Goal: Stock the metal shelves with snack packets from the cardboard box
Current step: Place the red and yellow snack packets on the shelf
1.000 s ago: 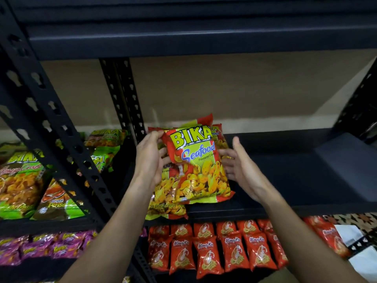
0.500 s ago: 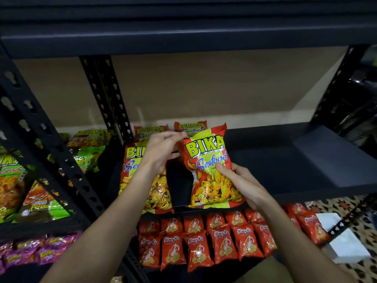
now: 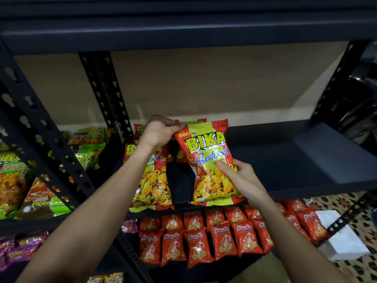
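A red and yellow Bika Seafood packet [image 3: 206,152] stands upright at the front of the dark metal shelf [image 3: 285,160]. My left hand [image 3: 161,130] pinches its top left corner. My right hand [image 3: 237,177] grips its lower right side, thumb across the front. A second Bika Seafood packet [image 3: 151,180] stands to its left, partly behind my left forearm. More of the same packets [image 3: 191,122] peek out behind both. The cardboard box is not in view.
Green snack packets [image 3: 40,193] fill the neighbouring shelf bay on the left, past a perforated upright [image 3: 106,88]. Small red packets [image 3: 195,240] line the shelf below. The right half of the middle shelf is bare. A white box [image 3: 344,240] lies on the patterned floor at right.
The packet has gone from lying over the other one to standing to its right at the shelf front. My left hand rose to its top corner; my right hand closed on its lower side.
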The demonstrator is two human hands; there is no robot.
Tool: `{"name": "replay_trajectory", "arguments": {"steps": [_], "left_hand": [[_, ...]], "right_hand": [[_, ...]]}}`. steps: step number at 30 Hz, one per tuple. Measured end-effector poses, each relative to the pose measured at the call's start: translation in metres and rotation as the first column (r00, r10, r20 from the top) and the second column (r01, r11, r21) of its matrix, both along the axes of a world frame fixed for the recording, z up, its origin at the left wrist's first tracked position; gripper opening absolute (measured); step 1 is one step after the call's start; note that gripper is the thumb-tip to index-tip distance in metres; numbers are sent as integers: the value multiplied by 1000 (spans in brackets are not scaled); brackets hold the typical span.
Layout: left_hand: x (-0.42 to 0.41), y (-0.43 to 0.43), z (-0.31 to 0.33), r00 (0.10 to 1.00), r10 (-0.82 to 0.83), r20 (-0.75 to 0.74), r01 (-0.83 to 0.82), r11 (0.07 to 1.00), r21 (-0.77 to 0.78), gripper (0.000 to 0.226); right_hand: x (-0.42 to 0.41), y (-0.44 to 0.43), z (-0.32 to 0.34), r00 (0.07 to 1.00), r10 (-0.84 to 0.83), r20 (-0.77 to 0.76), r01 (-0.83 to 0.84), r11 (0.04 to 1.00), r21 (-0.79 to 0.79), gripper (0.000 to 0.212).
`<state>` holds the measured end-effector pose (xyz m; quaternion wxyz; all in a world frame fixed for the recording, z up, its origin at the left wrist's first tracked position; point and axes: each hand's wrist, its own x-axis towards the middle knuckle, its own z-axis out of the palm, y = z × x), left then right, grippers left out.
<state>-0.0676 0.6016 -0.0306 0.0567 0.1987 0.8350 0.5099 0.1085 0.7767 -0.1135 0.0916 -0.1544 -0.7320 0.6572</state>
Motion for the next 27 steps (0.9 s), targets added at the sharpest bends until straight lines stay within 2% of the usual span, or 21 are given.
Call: {"name": "replay_trajectory", "arguments": {"steps": [6, 10, 14, 17, 19, 20, 21, 23, 25, 27], "left_hand": [[-10, 2, -9, 995, 85, -50, -89, 993, -81, 34], [14, -9, -12, 961, 111, -252, -147, 981, -129, 41], [36, -34, -35, 895, 106, -432, -219, 950, -221, 42], [49, -53, -58, 858, 66, -510, -232, 935, -270, 43], [55, -63, -71, 843, 44, -536, -243, 920, -307, 44], [56, -66, -76, 843, 36, -537, -247, 912, -326, 45], [56, -69, -80, 847, 30, -531, -248, 906, -344, 47], [54, -74, -88, 851, 12, -525, -248, 890, -382, 50], [53, -76, -93, 840, -19, -542, -253, 870, -423, 53], [52, -76, -96, 830, -38, -557, -264, 851, -453, 55]], "right_hand": [[-19, -7, -12, 993, -114, 20, 111, 989, 96, 51], [-30, -17, -18, 970, -242, 30, 233, 956, 178, 49], [-36, -22, -17, 965, -252, 76, 228, 943, 243, 52], [-41, -23, -14, 959, -243, 148, 173, 911, 373, 68], [-44, -22, -15, 953, -281, 116, 185, 839, 512, 89], [-43, -23, -14, 949, -311, 58, 218, 776, 592, 91], [-42, -24, -12, 945, -324, -38, 267, 703, 659, 86], [-42, -30, -6, 947, -239, -215, 317, 593, 740, 69], [-48, -36, -4, 967, -97, -237, 252, 519, 817, 59], [-55, -39, -8, 985, -14, -175, 162, 458, 874, 56]]}}
